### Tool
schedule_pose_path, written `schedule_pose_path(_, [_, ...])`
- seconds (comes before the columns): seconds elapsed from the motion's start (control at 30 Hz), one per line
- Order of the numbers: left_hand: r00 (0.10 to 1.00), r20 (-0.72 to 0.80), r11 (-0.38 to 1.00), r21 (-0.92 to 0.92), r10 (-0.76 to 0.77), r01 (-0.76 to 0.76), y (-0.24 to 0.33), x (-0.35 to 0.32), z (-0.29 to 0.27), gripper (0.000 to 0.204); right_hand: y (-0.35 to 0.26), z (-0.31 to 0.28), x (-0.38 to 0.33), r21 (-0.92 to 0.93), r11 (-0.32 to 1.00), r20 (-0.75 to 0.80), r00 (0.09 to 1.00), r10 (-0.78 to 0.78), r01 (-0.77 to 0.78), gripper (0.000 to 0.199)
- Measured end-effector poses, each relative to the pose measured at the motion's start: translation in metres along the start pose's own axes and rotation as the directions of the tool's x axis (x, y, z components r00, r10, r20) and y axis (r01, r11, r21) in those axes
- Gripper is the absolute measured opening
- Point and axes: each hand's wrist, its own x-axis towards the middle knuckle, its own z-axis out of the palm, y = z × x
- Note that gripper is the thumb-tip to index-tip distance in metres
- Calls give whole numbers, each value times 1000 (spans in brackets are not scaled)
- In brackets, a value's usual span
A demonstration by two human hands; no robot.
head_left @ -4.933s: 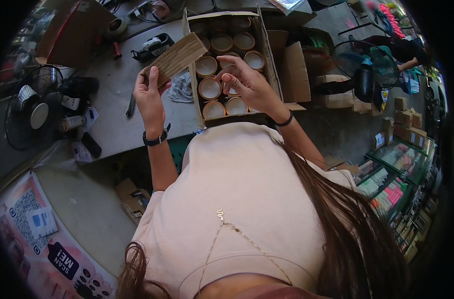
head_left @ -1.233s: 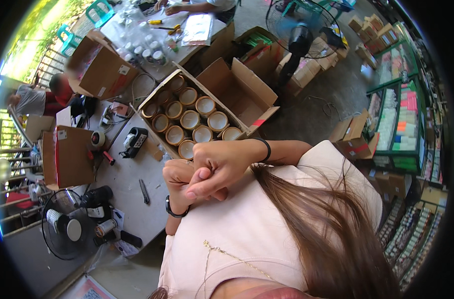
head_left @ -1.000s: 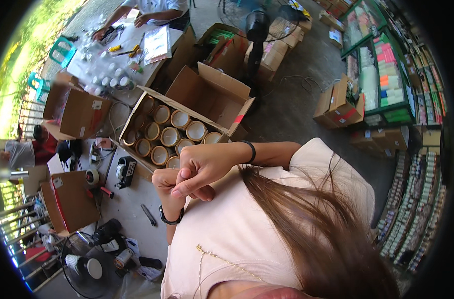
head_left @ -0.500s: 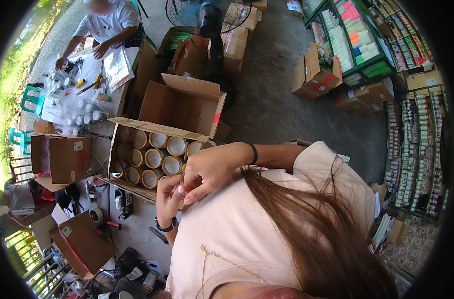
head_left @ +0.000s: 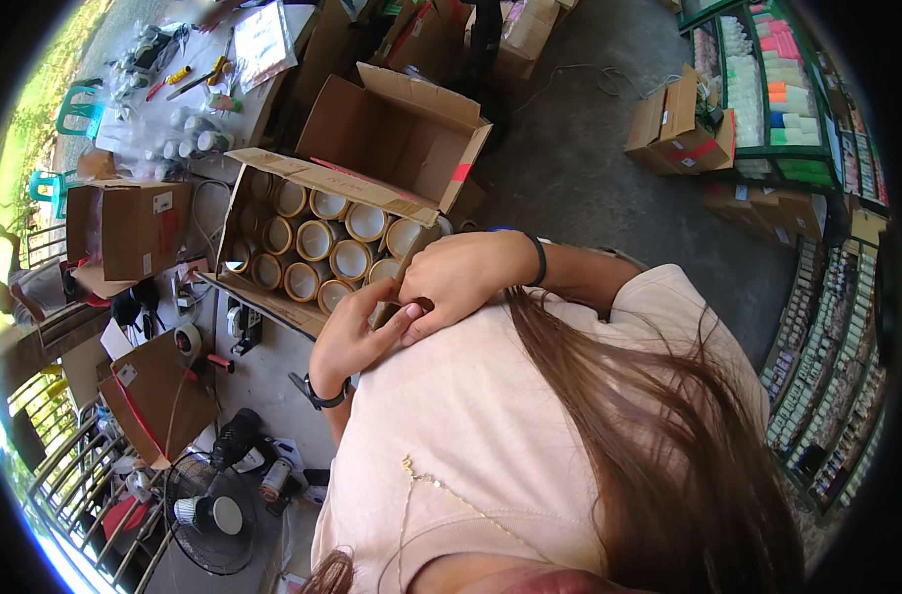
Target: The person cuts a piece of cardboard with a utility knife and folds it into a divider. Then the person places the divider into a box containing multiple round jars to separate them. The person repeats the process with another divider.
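Note:
My left hand (head_left: pixel 355 335), with a dark watch at its wrist, meets my right hand (head_left: pixel 466 274) in front of my chest. The fingers of both are bent and pressed together at the tips. Whatever lies between them, if anything, is hidden. A dark band circles my right wrist. Just beyond the hands is an open cardboard box (head_left: pixel 324 178) filled with rows of round jars (head_left: pixel 315 241) with tan rims and pale tops. Its near right corner is partly covered by my right hand.
An open cardboard box (head_left: pixel 397 124) stands behind the jars. At the upper left, a white table (head_left: pixel 243 89) bears bagged containers and tools. A brown carton (head_left: pixel 129 230) and a fan (head_left: pixel 210 513) are on the left. Green-framed shelves (head_left: pixel 783 84) and another open carton (head_left: pixel 679 129) stand right.
My view has shifted, so the boxes sit higher in it and the fan at lower left shows more. The co-worker's body has left the view. My hands remain together, the left slightly more opened out.

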Motion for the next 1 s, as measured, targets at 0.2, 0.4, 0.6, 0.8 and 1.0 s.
schedule_pose_path(0.2, [992,-13,991,-29,-129,128,-12,11,14,55,52,9,13,-157,979,-98,988,116,-131,49])
schedule_pose_path(0.4, [986,19,985,54,-165,164,12,33,14,66,144,-3,33,-11,869,-525,742,417,-495,50])
schedule_pose_path(0.6, [980,75,979,108,-182,173,24,43,19,67,362,10,76,315,493,-433,340,835,-811,69])
schedule_pose_path(0.8, [973,27,966,127,-229,224,19,40,16,71,452,55,107,903,179,-50,319,947,-390,71])
schedule_pose_path(1.0, [972,63,968,130,-224,215,13,42,14,76,473,71,116,904,411,-359,315,878,-117,39])
